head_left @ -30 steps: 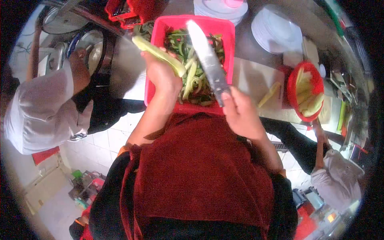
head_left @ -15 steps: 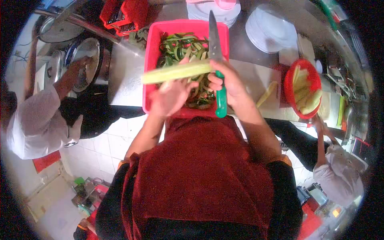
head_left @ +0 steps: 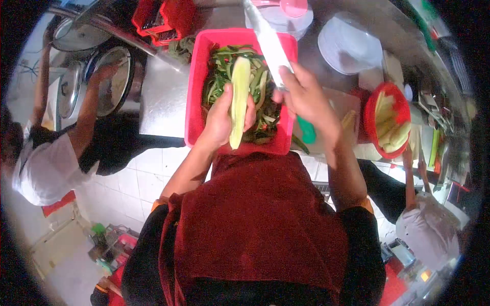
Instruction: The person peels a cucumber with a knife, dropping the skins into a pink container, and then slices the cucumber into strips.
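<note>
My left hand (head_left: 219, 121) is wrapped around a pale, peeled cucumber (head_left: 239, 104), which stands nearly lengthwise over a pink tub (head_left: 192, 94). Green peel strips (head_left: 220, 66) fill the tub. Closed on a large knife (head_left: 270, 46) with a green handle, my right hand (head_left: 308, 98) is above the tub's right edge. The blade points up and to the left, apart from the cucumber.
On the right, a red basket (head_left: 372, 131) holds several peeled cucumbers. A cutting board (head_left: 337, 109) lies beside the tub. Stacked white plates (head_left: 349, 43) and red cutlery holders (head_left: 176, 18) stand behind. Co-workers (head_left: 46, 168) are on both sides.
The cucumber has turned from crosswise to nearly lengthwise, and my left hand has closed around it. My right hand has moved right with the knife, its blade tilting left.
</note>
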The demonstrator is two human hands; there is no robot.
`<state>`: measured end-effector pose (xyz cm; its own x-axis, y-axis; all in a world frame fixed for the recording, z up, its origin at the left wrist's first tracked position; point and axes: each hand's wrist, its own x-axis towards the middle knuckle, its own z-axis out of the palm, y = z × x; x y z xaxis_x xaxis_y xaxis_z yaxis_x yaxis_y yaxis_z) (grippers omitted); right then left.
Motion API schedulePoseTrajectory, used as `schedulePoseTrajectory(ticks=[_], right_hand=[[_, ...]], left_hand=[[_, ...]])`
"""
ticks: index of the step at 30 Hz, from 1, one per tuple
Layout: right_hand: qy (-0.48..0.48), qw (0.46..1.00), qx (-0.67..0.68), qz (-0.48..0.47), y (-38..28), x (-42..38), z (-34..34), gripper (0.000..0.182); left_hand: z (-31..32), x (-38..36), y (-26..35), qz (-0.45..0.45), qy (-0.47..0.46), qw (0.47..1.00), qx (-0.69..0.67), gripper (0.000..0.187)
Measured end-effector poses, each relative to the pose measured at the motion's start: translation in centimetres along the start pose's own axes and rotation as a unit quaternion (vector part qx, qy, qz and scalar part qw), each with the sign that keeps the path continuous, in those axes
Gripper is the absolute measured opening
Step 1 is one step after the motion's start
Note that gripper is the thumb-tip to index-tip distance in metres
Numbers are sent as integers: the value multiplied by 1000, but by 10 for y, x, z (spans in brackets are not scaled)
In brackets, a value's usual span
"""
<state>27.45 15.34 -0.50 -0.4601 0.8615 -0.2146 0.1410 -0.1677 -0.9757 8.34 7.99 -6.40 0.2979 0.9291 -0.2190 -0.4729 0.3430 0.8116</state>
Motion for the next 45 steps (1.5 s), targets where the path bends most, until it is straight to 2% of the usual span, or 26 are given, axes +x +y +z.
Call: schedulePoseTrajectory(ticks=[2, 6, 8, 12, 14, 18, 21, 22, 23, 24, 26, 28, 30, 32, 36, 38, 44, 45], right_hand=[[-21, 995, -32, 96, -15, -24, -7, 29], [-53, 986, -83, 132, -35, -52, -3, 29], [-54, 990, -97, 86, -41, -58, -1, 28], [-57, 989, -116, 75, -33, -58, -3, 28], [-47, 980, -190, -27, -27, -57, -4, 28], [-37, 980, -194, -15, -25, -60, -2, 25], [-44, 978, -198, -43, -25, -64, -1, 25], [-50, 983, -175, -4, -34, -65, -1, 25], [-56, 986, -151, 36, -38, -66, 0, 25], [-58, 986, -152, 37, -32, -66, 1, 25], [-57, 976, -210, -18, -19, -64, 4, 29], [-56, 977, -207, -2, -27, -66, 6, 27], [-55, 977, -204, 18, -29, -69, 11, 25], [-54, 967, -246, -25, -25, -70, 14, 24], [-75, 974, -212, -1, -24, -76, 14, 23], [-56, 974, -219, 4, -26, -78, 18, 23], [-49, 965, -254, -29, -14, -80, 25, 23], [-49, 966, -254, -28, -13, -81, 26, 23]], left_hand=[[8, -1, 4, 73, 28, 996, -47, 58], [16, -3, 13, 124, 41, 991, -24, 52], [21, -4, 19, 133, 44, 990, 0, 51], [21, -5, 20, 152, 89, 983, 56, 53], [21, -6, 19, 145, 107, 981, 67, 54], [24, -8, 21, 135, 152, 970, 134, 57], [29, -9, 24, 146, 189, 951, 194, 56], [29, -9, 25, 157, 198, 944, 214, 55], [30, -11, 26, 157, 199, 944, 213, 55], [30, -12, 29, 148, 196, 946, 214, 53], [28, -14, 31, 140, 194, 946, 217, 52], [28, -12, 32, 183, 201, 937, 219, 50], [32, -13, 37, 175, 205, 938, 217, 49], [34, -15, 38, 168, 211, 938, 216, 48], [38, -11, 42, 191, 251, 920, 233, 46], [42, -11, 42, 188, 266, 915, 239, 45], [53, -4, 43, 207, 322, 902, 199, 45], [52, -2, 41, 232, 332, 886, 227, 46]])
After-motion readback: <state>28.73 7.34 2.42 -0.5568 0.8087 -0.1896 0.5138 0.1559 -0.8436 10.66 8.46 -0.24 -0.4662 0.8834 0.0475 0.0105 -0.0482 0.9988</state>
